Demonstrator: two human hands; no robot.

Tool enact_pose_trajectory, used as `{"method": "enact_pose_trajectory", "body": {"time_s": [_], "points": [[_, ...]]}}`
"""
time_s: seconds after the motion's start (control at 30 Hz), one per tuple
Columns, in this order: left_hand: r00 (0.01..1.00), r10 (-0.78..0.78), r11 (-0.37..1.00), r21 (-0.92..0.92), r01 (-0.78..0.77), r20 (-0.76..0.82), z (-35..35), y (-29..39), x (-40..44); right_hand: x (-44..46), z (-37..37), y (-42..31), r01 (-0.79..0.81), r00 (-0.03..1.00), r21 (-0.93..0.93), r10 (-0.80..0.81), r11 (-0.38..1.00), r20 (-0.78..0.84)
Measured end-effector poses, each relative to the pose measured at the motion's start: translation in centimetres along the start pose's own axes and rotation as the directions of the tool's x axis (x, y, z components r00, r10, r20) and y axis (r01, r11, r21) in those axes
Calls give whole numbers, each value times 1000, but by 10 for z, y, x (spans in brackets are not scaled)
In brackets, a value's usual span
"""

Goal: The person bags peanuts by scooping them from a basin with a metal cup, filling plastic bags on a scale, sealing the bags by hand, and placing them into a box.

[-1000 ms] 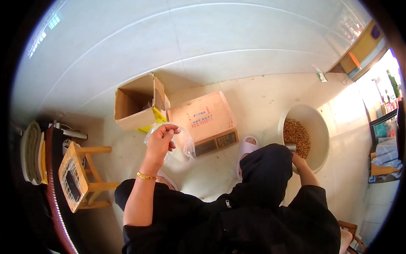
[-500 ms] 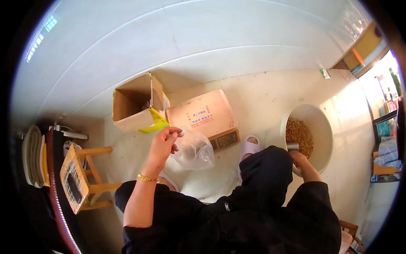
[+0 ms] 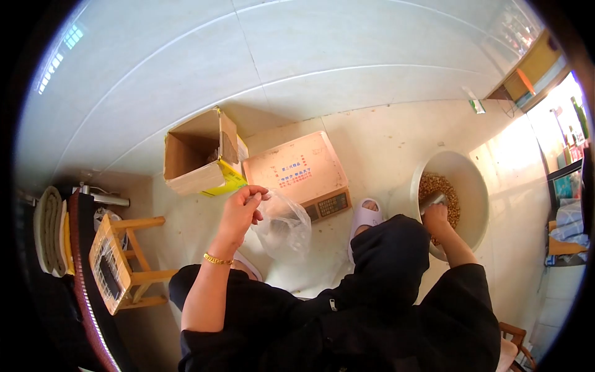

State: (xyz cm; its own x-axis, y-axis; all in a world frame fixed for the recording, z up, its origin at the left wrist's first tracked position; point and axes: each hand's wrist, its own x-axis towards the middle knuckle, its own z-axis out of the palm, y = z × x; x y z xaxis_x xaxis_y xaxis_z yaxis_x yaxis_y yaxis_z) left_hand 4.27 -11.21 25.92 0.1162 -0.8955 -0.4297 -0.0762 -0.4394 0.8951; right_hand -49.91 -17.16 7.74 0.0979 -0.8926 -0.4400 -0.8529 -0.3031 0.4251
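Note:
My left hand (image 3: 243, 209) pinches the edge of a clear plastic bag (image 3: 286, 228), which hangs down and looks partly spread; it appears to hold little or nothing. Inside a large pale bucket (image 3: 475, 198), my right hand (image 3: 437, 223) grips a silvery metal cup or scoop (image 3: 435, 199). Its end lies against a heap of small golden-brown kernels (image 3: 445, 183), whose kind I cannot make out. My fingers partly cover the scoop.
An open cardboard box (image 3: 193, 149) stands by the wall, beside a closed printed carton (image 3: 297, 170) on the floor. A wooden stool (image 3: 127, 263) is at the left. My slippered foot (image 3: 367, 214) stands between carton and bucket.
My right hand has moved further into the bucket, and more of the metal scoop shows, tilted over the kernels. The bag has swung slightly left; my left hand has barely moved.

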Motion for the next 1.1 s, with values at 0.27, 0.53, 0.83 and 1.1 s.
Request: {"method": "enact_pose_trajectory", "body": {"time_s": [0.27, 0.53, 0.83, 1.1], "points": [[1000, -24, 999, 40, 23, 13, 0, -5, 4, 16, 42, 21, -268, 936, -268, 316, 925, 153], [998, -58, 997, 61, 57, 22, 3, -5, 3, 35, 16, -22, -211, 958, 178, 167, 961, 232], [998, -46, 997, 68, 42, 49, 11, -2, 10, 16, -3, -7, -129, 989, 522, 75, 843, 124], [999, -31, 999, 31, 30, 31, 10, -5, 10, -12, 44, 50, -456, 889, 817, -221, -353, 401]]}}
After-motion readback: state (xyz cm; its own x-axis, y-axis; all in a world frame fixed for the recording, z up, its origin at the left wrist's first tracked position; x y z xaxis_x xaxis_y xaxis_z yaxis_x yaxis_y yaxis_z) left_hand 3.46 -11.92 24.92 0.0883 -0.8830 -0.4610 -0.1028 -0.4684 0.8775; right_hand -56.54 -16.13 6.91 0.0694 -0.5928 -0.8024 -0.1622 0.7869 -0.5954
